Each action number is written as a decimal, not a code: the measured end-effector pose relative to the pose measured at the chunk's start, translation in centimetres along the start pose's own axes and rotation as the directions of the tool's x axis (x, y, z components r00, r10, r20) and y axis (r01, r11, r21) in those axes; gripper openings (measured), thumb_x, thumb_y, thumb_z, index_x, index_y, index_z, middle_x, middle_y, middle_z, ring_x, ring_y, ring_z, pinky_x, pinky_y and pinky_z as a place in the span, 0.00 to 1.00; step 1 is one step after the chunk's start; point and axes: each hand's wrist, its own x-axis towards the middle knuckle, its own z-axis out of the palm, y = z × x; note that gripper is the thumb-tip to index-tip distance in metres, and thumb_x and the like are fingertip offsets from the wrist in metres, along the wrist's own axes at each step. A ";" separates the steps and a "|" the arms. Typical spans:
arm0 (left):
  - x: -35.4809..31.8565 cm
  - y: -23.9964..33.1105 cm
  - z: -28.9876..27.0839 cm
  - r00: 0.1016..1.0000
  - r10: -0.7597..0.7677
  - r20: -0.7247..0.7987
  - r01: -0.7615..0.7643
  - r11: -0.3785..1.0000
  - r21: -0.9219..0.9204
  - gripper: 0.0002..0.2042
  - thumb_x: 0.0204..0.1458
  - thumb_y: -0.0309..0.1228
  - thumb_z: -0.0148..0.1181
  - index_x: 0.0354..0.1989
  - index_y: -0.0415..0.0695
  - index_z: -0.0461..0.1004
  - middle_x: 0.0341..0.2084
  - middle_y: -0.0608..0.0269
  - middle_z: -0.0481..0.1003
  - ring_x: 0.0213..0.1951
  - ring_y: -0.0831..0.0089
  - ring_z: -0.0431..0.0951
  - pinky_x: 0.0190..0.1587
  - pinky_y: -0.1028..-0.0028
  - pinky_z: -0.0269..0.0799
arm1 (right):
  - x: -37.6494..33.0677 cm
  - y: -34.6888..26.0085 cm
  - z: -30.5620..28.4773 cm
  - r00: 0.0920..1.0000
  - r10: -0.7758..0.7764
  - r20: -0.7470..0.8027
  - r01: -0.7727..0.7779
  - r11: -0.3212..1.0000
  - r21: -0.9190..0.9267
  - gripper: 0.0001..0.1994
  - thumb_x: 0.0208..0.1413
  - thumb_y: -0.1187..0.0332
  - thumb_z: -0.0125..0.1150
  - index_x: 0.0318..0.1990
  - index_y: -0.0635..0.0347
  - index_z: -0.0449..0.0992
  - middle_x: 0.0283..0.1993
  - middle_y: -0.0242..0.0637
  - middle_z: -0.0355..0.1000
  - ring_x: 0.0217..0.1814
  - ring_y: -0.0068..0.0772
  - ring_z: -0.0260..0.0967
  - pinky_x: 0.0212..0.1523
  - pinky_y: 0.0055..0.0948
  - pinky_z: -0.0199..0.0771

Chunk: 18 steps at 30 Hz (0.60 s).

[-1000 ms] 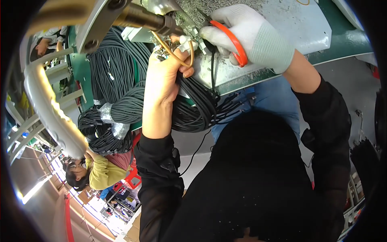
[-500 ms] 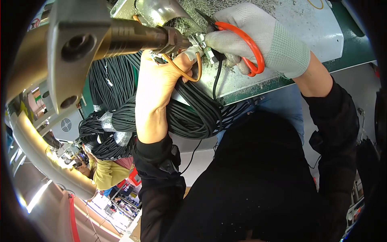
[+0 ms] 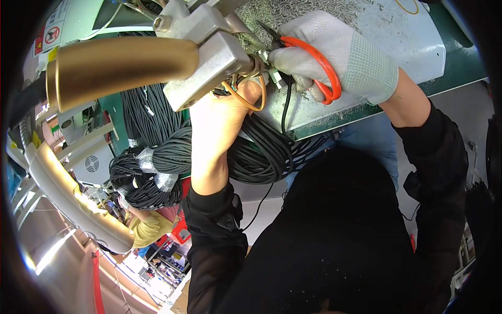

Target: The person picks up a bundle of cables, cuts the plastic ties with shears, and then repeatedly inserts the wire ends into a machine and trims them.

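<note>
My left hand (image 3: 217,118) is bare and reaches up beneath the metal head of a bench machine (image 3: 209,65). Its fingers are curled, with the tips partly hidden behind the machine and a thin orange-brown loop (image 3: 257,108). What they pinch cannot be made out. In a white knit glove, my right hand (image 3: 319,47) grips scissors (image 3: 331,68) with red handles and dark blades pointing up and left. Beside its fingertips sits a small shiny metal connector (image 3: 277,78). From there a black cable (image 3: 285,110) hangs down over the table's near edge.
Coiled bundles of black cable (image 3: 256,157) lie left and below the hands. Metal scraps (image 3: 324,10) cover part of the white plate (image 3: 418,57) on the green table (image 3: 455,65). A tubular lamp (image 3: 78,204) and a person in yellow (image 3: 149,227) are at left.
The machine's bronze handle and pale block have swung, and the block now sits lower over my left hand. My left hand is slightly further right; the gloved hand and scissors have barely moved.
</note>
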 end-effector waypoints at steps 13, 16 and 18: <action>-4.1 0.5 0.1 0.969 -0.220 0.113 0.247 0.870 -0.426 0.06 0.47 0.24 0.63 0.31 0.37 0.74 0.21 0.69 0.73 0.24 0.86 0.69 0.27 0.85 0.64 | -4.8 -6.9 -1.7 0.740 0.667 0.090 -0.644 0.663 0.382 0.12 0.57 0.65 0.53 0.31 0.68 0.71 0.17 0.33 0.68 0.14 0.21 0.67 0.18 0.18 0.67; -6.5 1.2 0.2 0.981 -0.192 0.029 0.188 0.899 -0.396 0.06 0.45 0.20 0.62 0.32 0.37 0.74 0.22 0.69 0.73 0.24 0.86 0.69 0.27 0.85 0.65 | -9.9 -7.5 -2.7 0.693 0.719 0.049 -0.691 0.643 0.331 0.11 0.58 0.66 0.53 0.31 0.66 0.72 0.15 0.31 0.66 0.14 0.21 0.67 0.18 0.20 0.66; -7.0 2.4 0.5 0.989 -0.054 0.136 0.085 0.968 -0.237 0.07 0.45 0.19 0.62 0.34 0.36 0.72 0.25 0.67 0.73 0.26 0.82 0.71 0.30 0.81 0.68 | -12.4 -8.0 -3.2 0.535 0.842 -0.076 -0.799 0.533 0.279 0.10 0.58 0.66 0.54 0.32 0.66 0.72 0.16 0.31 0.66 0.17 0.19 0.68 0.19 0.19 0.66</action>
